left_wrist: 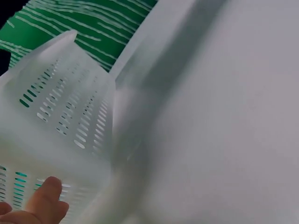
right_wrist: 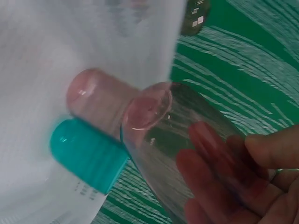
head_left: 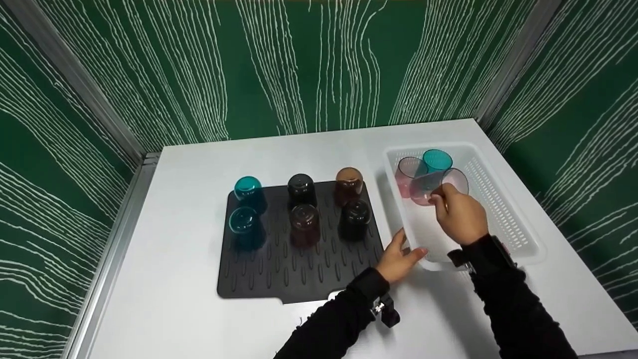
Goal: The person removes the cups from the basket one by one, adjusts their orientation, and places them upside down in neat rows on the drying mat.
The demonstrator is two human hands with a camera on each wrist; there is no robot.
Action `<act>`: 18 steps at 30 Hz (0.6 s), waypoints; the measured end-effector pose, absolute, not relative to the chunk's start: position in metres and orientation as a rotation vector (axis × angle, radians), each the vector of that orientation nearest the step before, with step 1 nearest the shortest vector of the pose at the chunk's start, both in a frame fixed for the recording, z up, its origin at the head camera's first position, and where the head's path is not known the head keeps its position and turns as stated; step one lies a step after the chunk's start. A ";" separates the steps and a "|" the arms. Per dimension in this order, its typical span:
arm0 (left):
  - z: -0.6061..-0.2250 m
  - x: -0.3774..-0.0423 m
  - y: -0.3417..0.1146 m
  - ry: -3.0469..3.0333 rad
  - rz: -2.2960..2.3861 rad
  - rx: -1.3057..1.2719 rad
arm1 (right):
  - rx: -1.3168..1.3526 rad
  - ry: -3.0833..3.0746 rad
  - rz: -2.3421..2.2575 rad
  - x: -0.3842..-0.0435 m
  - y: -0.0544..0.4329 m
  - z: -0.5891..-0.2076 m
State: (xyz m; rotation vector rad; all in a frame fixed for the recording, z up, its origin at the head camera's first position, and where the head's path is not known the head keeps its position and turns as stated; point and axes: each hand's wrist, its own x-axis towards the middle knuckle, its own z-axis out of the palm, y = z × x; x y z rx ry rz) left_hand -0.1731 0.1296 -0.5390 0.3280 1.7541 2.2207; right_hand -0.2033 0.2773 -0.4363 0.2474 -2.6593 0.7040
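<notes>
Pink-tinted and see-through, the cup (head_left: 432,188) I have in my right hand (head_left: 461,217) sits inside the white slotted basket (head_left: 503,209) at the right edge of the desk (head_left: 189,164), lying against another pink cup (head_left: 407,172) and a teal cup (head_left: 437,160) at the basket's far end. My fingers (right_wrist: 212,149) curl round its wall near the rim, thumb on the opposite side, a full wrap and not a fingertip pinch; in the right wrist view I see them through the plastic. My left hand (head_left: 398,257) lies with straight, relaxed fingers against the basket's near corner, steadying it without clasping anything; the left wrist view shows a fingertip (left_wrist: 46,196) on the slotted wall (left_wrist: 60,112).

To do this well, I judge the cup should come straight up clear of its two neighbours before it swings sideways, since they touch it and could roll. Keeping the left hand pressed on the corner should stop the light basket sliding.

Left of the basket, a black ribbed mat (head_left: 279,269) carries six cups upside down in two rows: two teal (head_left: 247,188), two dark (head_left: 301,189), a brown one (head_left: 348,183) and a reddish one (head_left: 304,223). Its near strip is bare.
</notes>
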 end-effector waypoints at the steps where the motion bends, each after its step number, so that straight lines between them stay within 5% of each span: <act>1: -0.538 -0.172 0.130 1.748 2.221 0.311 | 0.258 -2.627 0.720 -0.199 0.274 -0.437; 18: -0.507 -0.180 0.089 1.525 2.506 -0.055 | 0.622 -2.306 1.041 -0.152 0.244 -0.468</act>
